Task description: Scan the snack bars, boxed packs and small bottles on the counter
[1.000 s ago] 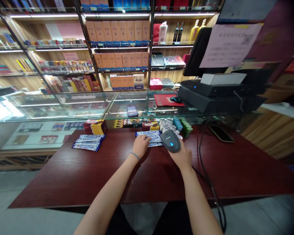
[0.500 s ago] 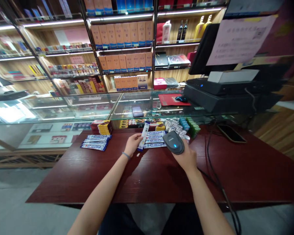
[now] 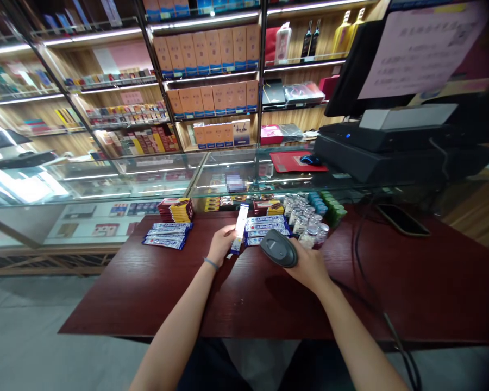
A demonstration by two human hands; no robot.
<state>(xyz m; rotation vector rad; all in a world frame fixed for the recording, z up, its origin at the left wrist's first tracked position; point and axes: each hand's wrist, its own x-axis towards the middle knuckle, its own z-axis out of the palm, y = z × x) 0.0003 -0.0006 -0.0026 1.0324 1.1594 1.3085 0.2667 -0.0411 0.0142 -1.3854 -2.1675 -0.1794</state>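
Observation:
My left hand [image 3: 222, 244] is closed on one end of a blue-and-white snack stick packet [image 3: 240, 225], held tilted just above the tabletop with bright light on its face. In my right hand [image 3: 309, 264] is a black barcode scanner [image 3: 279, 248], its head turned toward that packet. Behind the scanner lies a row of similar blue-and-white packets [image 3: 264, 221], partly covered by it. Another pile of such packets [image 3: 167, 234] rests to the left. Small clear jars with silver lids [image 3: 309, 233] stand in rows beyond my right hand.
Stacked red-and-yellow boxes [image 3: 176, 210] sit along the back of the dark red table [image 3: 155, 304]. A glass counter [image 3: 146, 179] rises behind. At right are a phone [image 3: 403, 220], a black cable [image 3: 358, 260] and a monitor [image 3: 358, 65]. A mouse [image 3: 309, 160] lies on a red pad.
The scanner has swung left and down, closer to the packet in my left hand, and light now falls on that packet. Its blue lamp no longer shows. The view has shifted slightly.

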